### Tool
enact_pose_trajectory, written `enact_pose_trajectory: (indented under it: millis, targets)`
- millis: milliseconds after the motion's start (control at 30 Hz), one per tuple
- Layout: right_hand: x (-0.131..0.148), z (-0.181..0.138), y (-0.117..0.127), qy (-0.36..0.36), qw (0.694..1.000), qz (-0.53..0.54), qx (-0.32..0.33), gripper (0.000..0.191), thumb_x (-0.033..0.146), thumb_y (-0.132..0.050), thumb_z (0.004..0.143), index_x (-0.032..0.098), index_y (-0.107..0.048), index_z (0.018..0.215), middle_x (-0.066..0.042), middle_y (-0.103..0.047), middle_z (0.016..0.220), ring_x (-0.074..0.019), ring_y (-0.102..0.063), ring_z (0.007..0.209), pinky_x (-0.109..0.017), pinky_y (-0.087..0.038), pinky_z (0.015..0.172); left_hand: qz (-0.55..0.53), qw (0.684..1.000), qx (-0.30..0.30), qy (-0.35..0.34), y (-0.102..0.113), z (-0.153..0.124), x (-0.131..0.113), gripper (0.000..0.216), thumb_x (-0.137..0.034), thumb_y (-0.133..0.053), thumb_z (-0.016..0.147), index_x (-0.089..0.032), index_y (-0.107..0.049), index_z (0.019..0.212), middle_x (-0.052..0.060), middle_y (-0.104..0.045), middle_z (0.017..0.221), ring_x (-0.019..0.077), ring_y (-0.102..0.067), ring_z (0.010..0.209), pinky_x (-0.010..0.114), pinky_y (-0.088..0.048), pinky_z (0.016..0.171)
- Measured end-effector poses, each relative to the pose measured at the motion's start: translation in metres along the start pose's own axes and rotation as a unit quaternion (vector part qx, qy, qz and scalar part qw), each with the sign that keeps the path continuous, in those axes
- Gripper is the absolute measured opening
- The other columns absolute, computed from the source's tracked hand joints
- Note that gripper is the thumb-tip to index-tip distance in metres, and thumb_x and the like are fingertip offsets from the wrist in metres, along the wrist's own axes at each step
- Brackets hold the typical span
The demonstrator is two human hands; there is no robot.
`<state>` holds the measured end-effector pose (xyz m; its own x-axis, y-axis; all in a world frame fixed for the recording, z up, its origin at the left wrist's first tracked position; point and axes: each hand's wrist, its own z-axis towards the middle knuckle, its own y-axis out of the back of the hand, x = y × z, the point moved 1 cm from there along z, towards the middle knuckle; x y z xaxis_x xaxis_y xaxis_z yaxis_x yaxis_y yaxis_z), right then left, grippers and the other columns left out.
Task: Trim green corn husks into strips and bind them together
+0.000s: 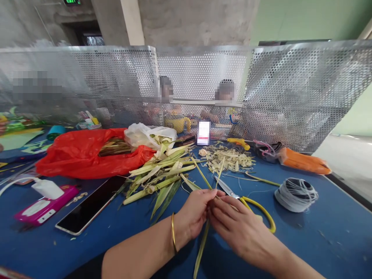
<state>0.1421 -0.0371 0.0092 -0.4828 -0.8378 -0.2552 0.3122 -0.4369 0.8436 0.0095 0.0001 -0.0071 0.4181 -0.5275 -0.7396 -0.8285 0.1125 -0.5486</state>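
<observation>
My left hand [194, 213] and my right hand [236, 224] meet over the blue table [334, 236], both pinched closed on thin green leaf strips [203, 178] that cross between my fingertips. One strip hangs down toward me below the hands. A gold bangle sits on my left wrist. Yellow-handled scissors [250, 203] lie just behind my right hand. A pile of green and pale leaf strips [158, 172] lies beyond my left hand.
A red plastic bag [78, 155] and a white bag [145, 135] hold more leaves. Leaf trimmings [229, 159], a coil of grey thread [295, 193], a dark phone [87, 209], a pink phone [43, 207], an orange pouch [303, 161]. A perforated metal screen [203, 73] stands behind; people sit beyond it.
</observation>
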Motion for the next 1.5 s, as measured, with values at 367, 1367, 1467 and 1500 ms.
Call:
enact_pose_trajectory:
  millis: [367, 1367, 1467, 1500]
  targets:
    - [-0.022, -0.012, -0.009, -0.473, 0.808, 0.344, 0.072, 0.029, 0.044, -0.043, 0.093, 0.021, -0.06, 0.088, 0.002, -0.064, 0.064, -0.0143, -0.06, 0.051, -0.023, -0.044, 0.049, 0.079, 0.993, -0.058, -0.062, -0.005, -0.003, -0.017, 0.017, -0.019, -0.051, 0.089, -0.01, -0.064, 0.081, 0.007, -0.072, 0.079, 0.0025, -0.044, 0.038, 0.015, -0.028, 0.036]
    - [-0.048, -0.019, 0.007, -0.334, 0.9, 0.129, 0.249, 0.026, 0.015, -0.043, 0.091, 0.023, -0.066, 0.081, -0.001, -0.069, 0.078, -0.0183, -0.062, 0.07, -0.029, -0.038, 0.064, -0.039, 0.999, 0.003, 0.02, 0.003, 0.003, -0.013, 0.013, -0.015, -0.056, 0.088, -0.008, -0.067, 0.085, 0.009, -0.072, 0.079, 0.0119, -0.068, 0.063, 0.019, -0.054, 0.06]
    - [-0.047, -0.016, 0.013, -0.341, 0.93, 0.115, 0.072, 0.022, 0.02, -0.044, 0.093, 0.022, -0.065, 0.096, -0.004, -0.068, 0.09, -0.0185, -0.062, 0.08, -0.03, -0.042, 0.071, 0.003, 1.0, 0.0, 0.015, 0.0, -0.001, -0.012, 0.012, -0.017, -0.059, 0.086, -0.008, -0.067, 0.085, 0.01, -0.072, 0.08, 0.0131, -0.068, 0.063, 0.02, -0.053, 0.058]
    - [-0.044, -0.015, 0.016, -0.324, 0.939, 0.11, 0.008, 0.021, 0.021, -0.044, 0.094, 0.021, -0.064, 0.1, -0.005, -0.068, 0.092, -0.018, -0.062, 0.082, -0.03, -0.043, 0.073, 0.011, 1.0, 0.0, 0.013, -0.001, -0.003, -0.011, 0.012, -0.018, -0.06, 0.085, -0.008, -0.067, 0.085, 0.01, -0.072, 0.08, 0.0132, -0.068, 0.063, 0.02, -0.053, 0.059]
